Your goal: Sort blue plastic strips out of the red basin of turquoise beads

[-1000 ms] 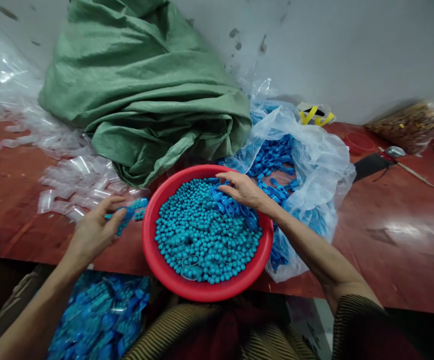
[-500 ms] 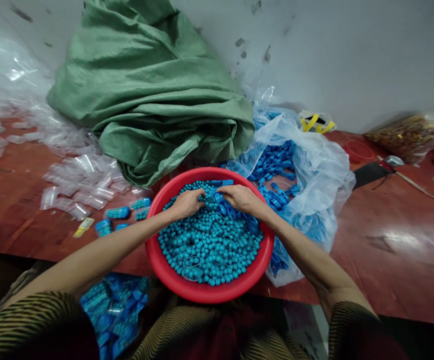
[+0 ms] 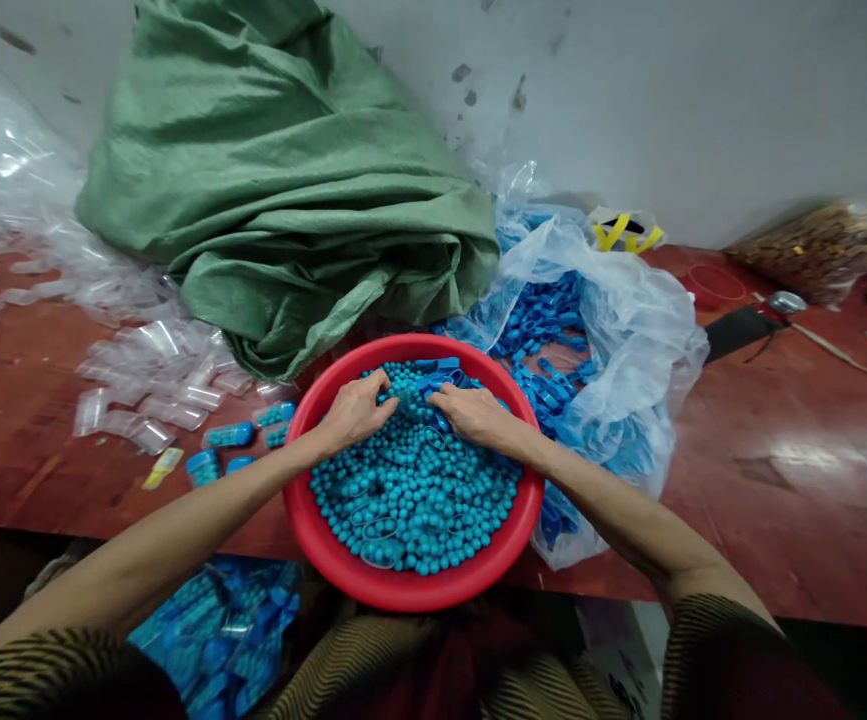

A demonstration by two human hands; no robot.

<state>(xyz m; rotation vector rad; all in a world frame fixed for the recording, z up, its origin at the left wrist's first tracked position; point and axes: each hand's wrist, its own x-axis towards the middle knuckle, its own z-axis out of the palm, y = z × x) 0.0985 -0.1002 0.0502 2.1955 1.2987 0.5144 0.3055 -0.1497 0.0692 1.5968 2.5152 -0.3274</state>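
lying massed, beads (image 3: 418,500) look round; the basin (image 3: 418,594), smooth.

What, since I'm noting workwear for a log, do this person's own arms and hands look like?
The left hand and right hand are bare, with no gloves. Both forearms are uncovered, and no watch or bracelet shows. The left sleeve and right sleeve have narrow dark and yellowish-olive stripes. Any rings are too small to tell.

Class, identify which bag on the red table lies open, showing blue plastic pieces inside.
The translucent bag right of the red basin; the green sack shows only folds, and the far-right bag holds brownish items.
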